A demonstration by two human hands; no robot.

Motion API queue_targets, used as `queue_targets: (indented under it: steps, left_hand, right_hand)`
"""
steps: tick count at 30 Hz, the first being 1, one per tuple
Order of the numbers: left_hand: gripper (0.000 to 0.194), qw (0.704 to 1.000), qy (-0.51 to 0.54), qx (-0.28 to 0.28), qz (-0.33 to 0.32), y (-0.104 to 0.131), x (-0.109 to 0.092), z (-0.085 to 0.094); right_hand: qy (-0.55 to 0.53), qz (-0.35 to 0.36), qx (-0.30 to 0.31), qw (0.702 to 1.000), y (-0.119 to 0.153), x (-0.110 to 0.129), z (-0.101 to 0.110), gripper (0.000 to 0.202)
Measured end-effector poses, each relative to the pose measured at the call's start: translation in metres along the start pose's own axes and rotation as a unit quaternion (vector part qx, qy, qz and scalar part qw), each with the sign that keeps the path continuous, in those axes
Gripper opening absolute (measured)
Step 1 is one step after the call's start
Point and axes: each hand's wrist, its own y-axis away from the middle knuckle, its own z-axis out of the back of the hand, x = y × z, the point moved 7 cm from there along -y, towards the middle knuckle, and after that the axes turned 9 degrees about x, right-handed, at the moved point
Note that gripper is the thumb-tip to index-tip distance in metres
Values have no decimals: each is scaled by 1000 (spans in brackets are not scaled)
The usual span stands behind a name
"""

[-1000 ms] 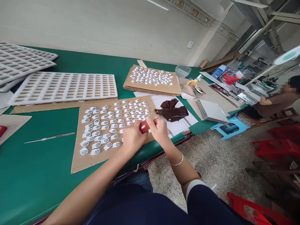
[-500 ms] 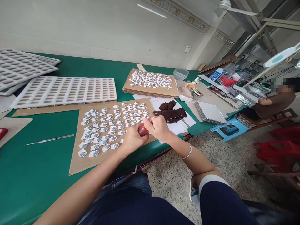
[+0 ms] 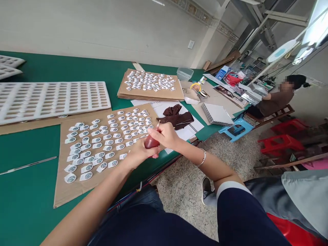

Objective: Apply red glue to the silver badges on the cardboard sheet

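Observation:
My left hand [image 3: 138,152] is wrapped round a dark red, rounded bottle [image 3: 150,142]. Closed about the bottle's upper end, my right hand [image 3: 168,135] lays its thumb along the red side. A thin pale tip [image 3: 159,123] pokes up above the right fingers; what it belongs to is partly hidden. Both hands are over the right edge of a cardboard sheet [image 3: 64,193], on which small round grey-patterned pieces [image 3: 96,140] with white paper tabs lie in rows. Just beyond the right hand, a dark brown cloth [image 3: 174,119] rests on white printed paper [image 3: 197,125].
A white slotted tray [image 3: 53,97] lies at left, with metal tweezers [image 3: 28,165] nearer. Behind are stacked cardboard sheets [image 3: 151,97] bearing more round pieces, and a clear plastic box [image 3: 185,73]. At right, a person [image 3: 275,99] sits beyond a blue stool [image 3: 237,129]; another person's grey clothing [image 3: 307,191] is close by.
The view has swung right, so the table's things sit further left and grey clothing shows at the lower right. Both hands keep hold of the red bottle, which now stands more upright.

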Motion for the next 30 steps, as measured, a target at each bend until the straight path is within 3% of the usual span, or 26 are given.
queue_targets:
  steps: [2,4,6,7,9,12,14,19,21,22,24,26,28,29,30]
  left_hand:
    - [22,975,-155,-159,8,0,-10,16]
    - [24,900,-323,-290,37,5,-22,28]
    - [29,841,-416,-340,66,7,-27,32]
    - [29,832,-432,-340,73,7,-27,34]
    - [24,854,-413,-312,56,7,-26,34]
    - [12,931,-286,-227,-1,8,-23,31]
    - [12,965,-204,-161,-24,8,-23,27]
    - [19,997,-71,16,-38,6,-18,10]
    - [19,991,50,123,-26,8,-11,-5]
    - [20,974,125,188,-16,11,-9,-15]
    - [24,918,246,310,3,20,-9,-36]
    - [26,877,284,387,10,29,-13,-50]
    - [27,893,258,369,-2,27,-17,-51]
    - [26,923,222,314,-11,22,-18,-45]
    - [26,962,161,221,-20,15,-17,-34]
  right_hand:
    - [17,-45,-25,999,-4,-8,2,52]
    - [41,-79,-39,995,-8,-11,2,55]
    - [54,-92,-42,993,-12,-11,0,56]
    - [56,-90,-38,994,-14,-10,-1,55]
    - [62,-74,-28,995,-15,-5,-2,53]
    - [61,-33,-5,998,-13,2,-2,51]
    - [51,-11,6,999,-11,6,-1,50]
    - [33,13,21,999,-3,17,5,48]
    - [29,23,35,999,1,26,6,48]
    - [27,32,44,998,3,31,7,48]
    - [17,70,73,995,7,42,8,47]
    - [-6,122,113,986,9,50,7,48]
    - [-27,151,135,979,8,49,7,49]
    - [-31,144,124,981,5,44,9,49]
    - [-30,124,98,987,2,37,11,49]
